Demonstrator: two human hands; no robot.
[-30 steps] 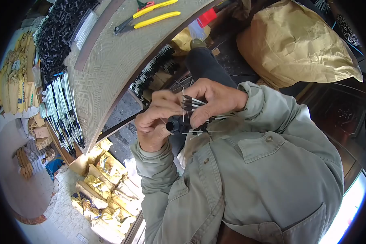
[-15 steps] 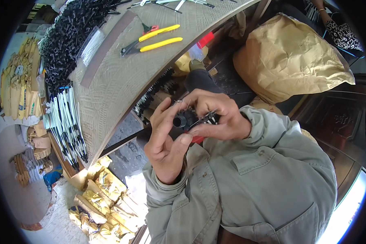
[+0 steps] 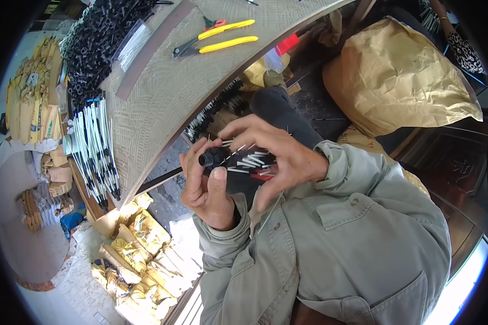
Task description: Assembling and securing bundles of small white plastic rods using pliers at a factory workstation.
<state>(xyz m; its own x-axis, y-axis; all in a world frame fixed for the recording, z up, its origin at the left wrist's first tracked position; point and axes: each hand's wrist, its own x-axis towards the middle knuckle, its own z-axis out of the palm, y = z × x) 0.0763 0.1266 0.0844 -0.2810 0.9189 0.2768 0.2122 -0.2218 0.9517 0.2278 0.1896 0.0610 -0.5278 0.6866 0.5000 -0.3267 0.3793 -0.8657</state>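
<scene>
My left hand (image 3: 209, 192) is closed around a short black ribbed tube-like part (image 3: 214, 157), its thumb pressed on the near side. The part's round opening faces left. My right hand (image 3: 293, 157) arches beside it with the thumb well apart from the fingers, and its foremost fingertips reach toward the part's far side. Between and below the right hand's thumb and fingers show several thin white sticks (image 3: 253, 159). Whether that hand touches any of them is hard to see. A single pale thin stick (image 3: 269, 214) lies against my shirt front.
The curved table (image 3: 162, 97) bears yellow-handled cutters (image 3: 226, 31), a heap of black parts (image 3: 106, 43), a clear packet of white strips (image 3: 133, 46) and black-and-white rods (image 3: 95, 151). A big brown paper sack (image 3: 396, 76) stands at right; a box of wrapped bundles (image 3: 138, 254) at lower left.
My right thumb has moved away from its fingers, uncovering the white sticks. The black part and my left hand have shifted left. The table scene has moved slightly up and right in view.
</scene>
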